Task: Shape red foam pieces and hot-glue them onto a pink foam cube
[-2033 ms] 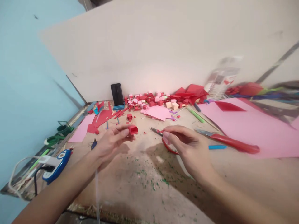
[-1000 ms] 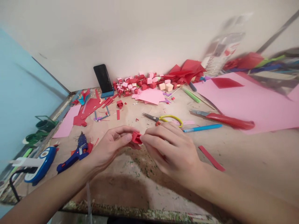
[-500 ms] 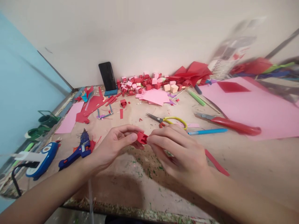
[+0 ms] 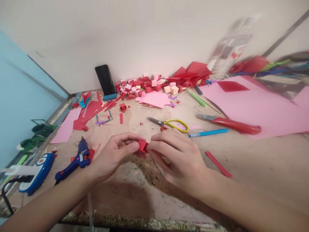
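Between the fingers of my left hand (image 4: 120,151) is a small red folded paper box (image 4: 143,146), pinched between thumb and fingers, its open side facing right. My right hand (image 4: 177,156) is closed, its fingertips pressed at the box's right edge; the fingers hide exactly what they grip there. Just beyond the right hand lie scissors (image 4: 166,123) with yellow handles, blades pointing left. A red paper strip (image 4: 218,164) rests on the table right of that hand. Left of my left hand lies a blue hot glue gun (image 4: 78,159).
Along the wall sits a heap of small red and pink paper boxes (image 4: 145,85), beside a phone (image 4: 105,80) on a blue stand. On the right are a red-handled knife (image 4: 231,124), a blue pen (image 4: 209,133) and pink paper sheets (image 4: 272,109). A clear bottle (image 4: 229,48) stands behind.
The view has shifted slightly, so the scene sits further left. The red box is turned a little in my fingers, and its flaps look more squared up. Both hands stay together at it.
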The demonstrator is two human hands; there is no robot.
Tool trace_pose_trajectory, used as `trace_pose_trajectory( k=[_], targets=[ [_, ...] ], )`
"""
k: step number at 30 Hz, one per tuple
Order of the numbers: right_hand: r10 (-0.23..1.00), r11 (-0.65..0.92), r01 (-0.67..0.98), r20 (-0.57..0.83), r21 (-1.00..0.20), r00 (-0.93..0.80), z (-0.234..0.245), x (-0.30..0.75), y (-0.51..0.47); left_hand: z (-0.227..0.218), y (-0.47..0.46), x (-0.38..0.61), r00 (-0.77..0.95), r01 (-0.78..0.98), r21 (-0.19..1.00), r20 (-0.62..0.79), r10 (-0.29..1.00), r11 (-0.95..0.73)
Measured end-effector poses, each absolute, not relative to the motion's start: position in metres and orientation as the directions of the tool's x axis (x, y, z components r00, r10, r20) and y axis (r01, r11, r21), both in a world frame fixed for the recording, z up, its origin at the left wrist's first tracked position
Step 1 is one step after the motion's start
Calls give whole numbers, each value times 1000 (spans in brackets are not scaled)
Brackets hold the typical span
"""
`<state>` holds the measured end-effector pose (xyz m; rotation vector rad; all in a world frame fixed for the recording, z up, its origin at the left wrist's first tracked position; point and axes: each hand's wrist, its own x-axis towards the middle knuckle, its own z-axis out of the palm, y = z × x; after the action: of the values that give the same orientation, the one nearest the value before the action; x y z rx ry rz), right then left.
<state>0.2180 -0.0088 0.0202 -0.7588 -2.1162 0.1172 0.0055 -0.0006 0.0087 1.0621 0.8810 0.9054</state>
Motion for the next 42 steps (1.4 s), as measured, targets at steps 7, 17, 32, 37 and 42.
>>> trace_pose_trajectory(
  k=[7, 17, 32, 37, 42],
  targets=[
    [553, 819, 459, 684, -343, -475, 16, 218, -6, 9, 0, 7, 347, -191, 952, -162, 924, 239],
    [594, 799, 449, 634, -399, -495, 22, 216, -7, 10, 4, 6, 361, -248, 930, -172, 917, 272],
    [705, 709, 460, 522, -535, -480, 23, 216, -9, 10, 5, 8, 375, -221, 939, -169, 912, 265],
    [735, 674, 418, 497, -609, -462, 21, 214, -8, 9, 6, 7, 359, -209, 940, -184, 915, 271],
    [748, 649, 317, 504, -692, -431, 18, 212, -5, 10, 6, 4, 346, -180, 960, -140, 928, 213]
  ],
)
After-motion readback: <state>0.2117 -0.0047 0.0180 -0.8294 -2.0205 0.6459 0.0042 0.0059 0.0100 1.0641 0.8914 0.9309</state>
